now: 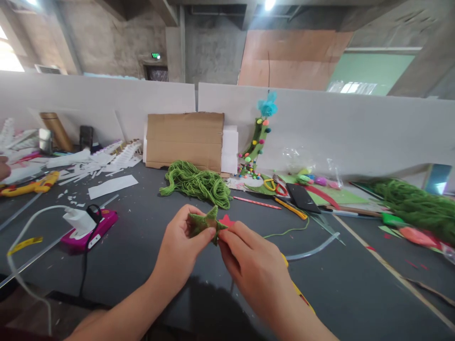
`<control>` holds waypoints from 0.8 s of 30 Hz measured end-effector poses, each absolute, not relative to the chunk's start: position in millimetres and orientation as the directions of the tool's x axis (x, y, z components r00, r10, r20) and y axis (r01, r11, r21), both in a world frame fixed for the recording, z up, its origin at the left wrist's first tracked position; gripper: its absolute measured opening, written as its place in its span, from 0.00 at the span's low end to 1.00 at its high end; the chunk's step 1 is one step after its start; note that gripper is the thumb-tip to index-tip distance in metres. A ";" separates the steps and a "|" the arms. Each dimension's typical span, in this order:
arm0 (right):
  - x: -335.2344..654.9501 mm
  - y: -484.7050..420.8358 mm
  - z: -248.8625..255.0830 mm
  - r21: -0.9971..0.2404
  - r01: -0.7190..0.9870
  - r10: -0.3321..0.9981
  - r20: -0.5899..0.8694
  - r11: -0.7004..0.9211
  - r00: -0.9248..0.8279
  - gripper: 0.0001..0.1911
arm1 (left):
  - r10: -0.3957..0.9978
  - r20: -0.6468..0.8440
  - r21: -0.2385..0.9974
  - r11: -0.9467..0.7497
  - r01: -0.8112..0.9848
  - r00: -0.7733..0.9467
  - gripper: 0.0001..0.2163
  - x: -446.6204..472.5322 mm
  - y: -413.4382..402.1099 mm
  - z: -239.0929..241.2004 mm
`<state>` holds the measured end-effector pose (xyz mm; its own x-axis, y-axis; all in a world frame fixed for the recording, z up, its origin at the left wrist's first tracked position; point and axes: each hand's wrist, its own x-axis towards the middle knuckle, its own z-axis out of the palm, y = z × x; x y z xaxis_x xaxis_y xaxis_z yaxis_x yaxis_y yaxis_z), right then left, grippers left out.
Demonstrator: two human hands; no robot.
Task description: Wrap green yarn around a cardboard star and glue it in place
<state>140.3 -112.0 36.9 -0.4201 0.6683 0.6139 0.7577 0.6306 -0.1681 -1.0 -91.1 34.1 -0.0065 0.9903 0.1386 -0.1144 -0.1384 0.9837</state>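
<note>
Held between both hands above the dark table is a small green star (203,222), fuzzy like yarn or felt, with one point turned up. My left hand (185,241) grips its left side, the thumb pressed across the front. The fingertips of my right hand (254,265) pinch its right point. A red star-shaped piece (226,220) shows just behind the right fingers, partly covered. Behind the hands lies a loose heap of green yarn (197,182). A yellow-handled tool (302,296) is partly hidden beneath my right forearm.
A pink power strip (103,228) with a white plug and cables sits at left. Right of centre lie a red pencil (256,202), scissors (275,185), an orange cutter (291,208) and a black phone (303,197). A decorated green stand (256,142) and cardboard (185,142) stand behind. Another person's hand (4,168) shows at far left.
</note>
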 end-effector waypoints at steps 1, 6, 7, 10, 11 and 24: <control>140.8 -112.8 38.2 -0.125 0.764 0.660 0.603 0.633 -0.449 0.11 | 0.989 0.148 0.988 -0.148 -0.053 -0.009 0.08 -1.2 -90.7 34.7; 151.2 -107.4 50.2 -0.129 0.703 0.628 0.580 0.700 -0.518 0.10 | 0.986 0.129 0.991 -0.131 0.008 0.108 0.07 -0.9 -90.9 38.3; 154.3 -105.6 52.9 -0.192 0.681 0.642 0.580 0.707 -0.502 0.10 | 0.984 0.108 0.994 -0.106 -0.024 0.144 0.07 -0.9 -91.5 38.7; 161.0 -102.5 60.0 -0.458 0.592 0.737 0.538 0.663 -0.409 0.07 | 0.970 0.044 0.989 -0.009 -0.147 0.238 0.08 -1.7 -93.6 40.2; 161.9 -102.4 61.8 -0.559 0.556 0.786 0.497 0.615 -0.369 0.06 | 0.964 0.030 0.982 0.020 -0.186 0.265 0.08 -2.1 -94.2 40.9; 157.4 -93.5 42.8 -0.966 -0.217 0.925 -0.047 -0.138 -0.377 0.10 | 0.857 0.049 0.907 0.177 -0.381 0.513 0.08 -6.4 -94.9 41.6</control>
